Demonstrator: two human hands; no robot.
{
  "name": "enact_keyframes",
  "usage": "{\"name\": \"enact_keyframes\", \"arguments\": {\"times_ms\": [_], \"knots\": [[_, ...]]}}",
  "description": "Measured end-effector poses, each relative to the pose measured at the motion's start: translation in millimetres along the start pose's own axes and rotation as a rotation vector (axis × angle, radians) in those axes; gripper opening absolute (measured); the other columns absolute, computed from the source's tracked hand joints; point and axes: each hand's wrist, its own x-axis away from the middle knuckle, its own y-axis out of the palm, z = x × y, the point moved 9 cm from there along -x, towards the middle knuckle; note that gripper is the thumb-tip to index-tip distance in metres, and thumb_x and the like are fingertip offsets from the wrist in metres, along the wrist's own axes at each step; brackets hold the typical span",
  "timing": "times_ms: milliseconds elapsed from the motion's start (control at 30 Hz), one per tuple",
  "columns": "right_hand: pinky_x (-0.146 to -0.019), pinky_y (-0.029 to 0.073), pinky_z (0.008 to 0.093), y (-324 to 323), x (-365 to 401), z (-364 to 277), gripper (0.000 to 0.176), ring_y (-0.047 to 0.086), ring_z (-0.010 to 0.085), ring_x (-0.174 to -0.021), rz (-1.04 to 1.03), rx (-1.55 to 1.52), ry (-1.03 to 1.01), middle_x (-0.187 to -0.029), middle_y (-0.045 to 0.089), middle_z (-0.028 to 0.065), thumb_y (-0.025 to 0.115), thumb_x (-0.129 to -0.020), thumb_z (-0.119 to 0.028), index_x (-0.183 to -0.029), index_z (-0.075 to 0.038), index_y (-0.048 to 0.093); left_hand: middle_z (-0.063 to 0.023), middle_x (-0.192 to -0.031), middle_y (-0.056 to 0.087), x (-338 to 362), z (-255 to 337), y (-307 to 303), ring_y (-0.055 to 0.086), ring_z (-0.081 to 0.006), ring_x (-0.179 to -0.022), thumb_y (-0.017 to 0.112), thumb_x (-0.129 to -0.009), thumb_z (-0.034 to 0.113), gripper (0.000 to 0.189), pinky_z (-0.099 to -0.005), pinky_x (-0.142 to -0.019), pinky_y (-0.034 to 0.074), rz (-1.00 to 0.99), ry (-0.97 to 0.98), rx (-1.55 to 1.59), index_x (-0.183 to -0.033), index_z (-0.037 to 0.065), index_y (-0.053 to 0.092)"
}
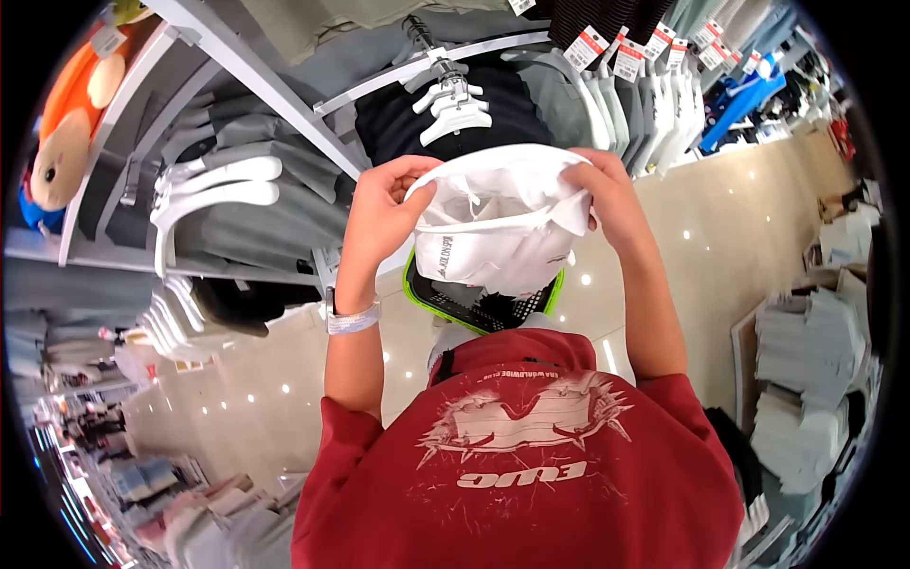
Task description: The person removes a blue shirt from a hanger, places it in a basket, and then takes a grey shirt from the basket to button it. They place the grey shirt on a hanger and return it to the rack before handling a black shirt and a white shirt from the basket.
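Observation:
A white garment [493, 248] hangs between my hands in front of my chest, its wide opening facing up. Small dark lettering runs down its left side, and a pale cord shows inside the opening. My left hand [387, 209] pinches the left edge of the opening between thumb and fingers. At the opposite edge my right hand [607, 201] is closed on the cloth, thumb on top. Just beneath is a black shopping basket [436, 302] with a bright green rim, partly hidden by the garment.
Racks of grey clothes [256, 190] on white hangers [227, 180] stand ahead and to the left. Dark clothes [517, 100] hang straight ahead. Garments with price tags [586, 47] hang at the upper right. Stacks of folded clothes [806, 351] lie to the right, beside the shiny floor [701, 275].

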Motion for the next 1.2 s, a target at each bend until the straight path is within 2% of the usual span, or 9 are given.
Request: {"name": "enact_keyframes", "arguments": {"times_ms": [67,133,267,400,600,667,733,833,1200], "knots": [[-0.037,0.034,0.0237,-5.3,-0.8,-6.9,0.021,0.048,0.0083,-0.042,-0.093,-0.012,0.011,-0.061,0.057,0.0018,0.055,-0.081,-0.018,-0.082,0.001,0.064,-0.0022,-0.083,0.065,0.2,3.0,14.5,0.056,-0.0048,-0.071,0.062,-0.083,0.002,0.020,-0.0194,-0.062,0.044,0.086,-0.014,-0.030,-0.103,-0.004,0.064],[-0.034,0.035,0.0239,-8.2,0.8,-13.6,0.022,0.049,0.0099,-0.039,-0.168,-0.029,0.028,-0.061,0.059,0.0042,0.056,-0.082,-0.019,-0.083,0.002,0.064,-0.0070,-0.093,0.066,1.9,13.1,25.2,0.060,-0.0105,-0.084,0.063,-0.083,0.005,0.019,-0.0241,-0.075,0.046,0.213,-0.005,-0.091,-0.100,-0.005,0.064],[-0.035,0.042,0.0238,-7.5,3.1,-26.5,0.025,0.055,0.0119,-0.039,-0.323,0.051,0.021,-0.057,0.060,0.0086,0.059,-0.082,-0.019,-0.079,0.005,0.062,-0.0118,-0.098,0.064,31.4,76.5,61.5,0.060,-0.0212,-0.091,0.067,-0.076,0.006,0.024,-0.0302,-0.084,0.044,0.472,0.512,-0.501,-0.100,0.001,0.064],[-0.034,0.036,0.0209,3.4,10.4,-31.0,0.024,0.050,0.0088,-0.037,-0.386,0.026,0.002,-0.058,0.060,0.0044,0.061,-0.087,-0.021,-0.081,0.002,0.062,-0.0106,-0.081,0.066,25.1,36.0,140.5,0.062,-0.0204,-0.069,0.070,-0.076,0.014,0.024,-0.0277,-0.065,0.046,-0.126,0.166,-0.242,-0.095,0.000,0.064],[-0.056,0.045,0.0201,-19.8,-10.4,8.1,0.024,0.056,0.0067,-0.059,-0.506,0.142,-0.101,-0.066,0.060,0.0016,0.067,-0.085,-0.025,-0.086,-0.001,0.064,-0.0019,-0.086,0.066,39.9,27.5,138.0,0.056,-0.0057,-0.071,0.064,-0.085,0.008,0.021,-0.0228,-0.062,0.045,-0.226,0.043,0.021,-0.103,-0.004,0.064],[-0.069,0.044,0.0223,-19.4,-4.8,11.3,0.022,0.056,0.0068,-0.075,-0.530,0.049,-0.511,-0.075,0.060,-0.0006,0.069,-0.083,-0.023,-0.090,-0.002,0.064,-0.0010,-0.081,0.065,48.9,24.5,136.8,0.056,-0.0048,-0.071,0.064,-0.087,0.009,0.017,-0.0224,-0.062,0.045,-0.262,-0.068,0.289,-0.098,-0.004,0.065],[-0.071,0.044,0.0235,-11.7,18.4,51.9,0.019,0.056,0.0076,-0.080,-0.572,0.319,-0.497,-0.081,0.060,-0.0018,0.070,-0.081,-0.016,-0.093,-0.002,0.064,-0.0023,-0.085,0.065,60.5,22.4,134.3,0.056,-0.0050,-0.073,0.064,-0.087,0.010,0.018,-0.0222,-0.064,0.046,-0.234,-0.114,0.349,-0.098,-0.005,0.065],[-0.068,0.043,0.0218,-12.5,39.1,137.6,0.020,0.052,0.0047,-0.076,-0.750,0.157,0.021,-0.078,0.059,-0.0025,0.072,-0.079,-0.018,-0.088,-0.002,0.062,-0.0032,-0.088,0.066,83.0,-1.5,128.6,0.056,-0.0051,-0.076,0.065,-0.087,0.010,0.020,-0.0225,-0.066,0.046,-0.270,-0.226,0.301,-0.100,-0.005,0.065],[-0.062,0.042,0.0252,-109.0,75.5,81.6,0.011,0.055,0.0097,-0.068,0.104,0.404,-0.166,-0.071,0.060,0.0039,0.072,-0.072,-0.005,-0.074,-0.001,0.062,-0.0042,-0.096,0.066,117.6,-42.2,156.7,0.056,-0.0073,-0.088,0.064,-0.087,0.010,0.027,-0.0226,-0.074,0.046,-0.618,-0.431,0.362,-0.109,-0.005,0.063]]}}
